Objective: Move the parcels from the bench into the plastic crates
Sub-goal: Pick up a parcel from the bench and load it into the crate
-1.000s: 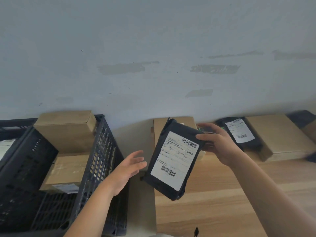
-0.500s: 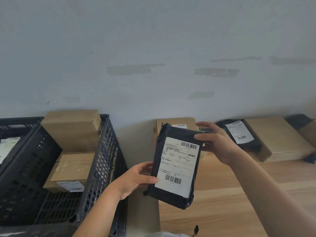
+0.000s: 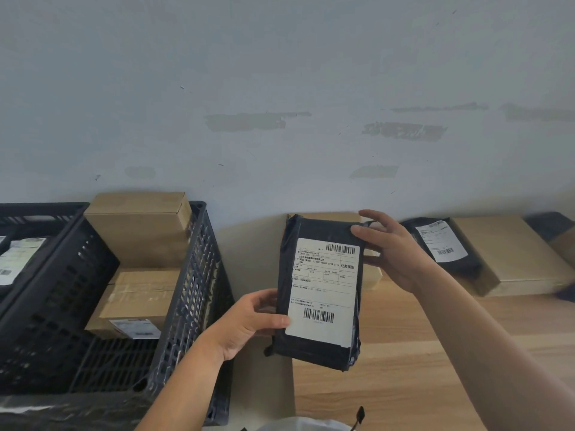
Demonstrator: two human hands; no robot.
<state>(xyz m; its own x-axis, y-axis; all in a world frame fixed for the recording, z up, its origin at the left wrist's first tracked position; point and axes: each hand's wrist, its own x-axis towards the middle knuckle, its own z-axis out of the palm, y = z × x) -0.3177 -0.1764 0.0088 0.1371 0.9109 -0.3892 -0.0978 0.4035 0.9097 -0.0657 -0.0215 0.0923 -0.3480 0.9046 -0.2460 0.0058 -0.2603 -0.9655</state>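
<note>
Worktop (image 3: 404, 368) by wall | left hand (image 3: 249, 321) pinched mailer (image 3: 320, 293) low | right hand (image 3: 395, 253) gripped its top, steadying handover | crate (image 3: 193, 275) beside, boxes inside

Left hand (image 3: 249, 325) has come in to grip the black plastic mailer parcel (image 3: 320, 290), now swung upright from its tilt.

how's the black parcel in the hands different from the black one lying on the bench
The held parcel is up off the bench, gripped by the left hand at its lower edge and the right hand at its top corner; the bench parcel lies untouched, leaning on a flat brown box. The held one's label covers most of its face; the other's covers less. Both are black bags with white barcode labels.
</note>
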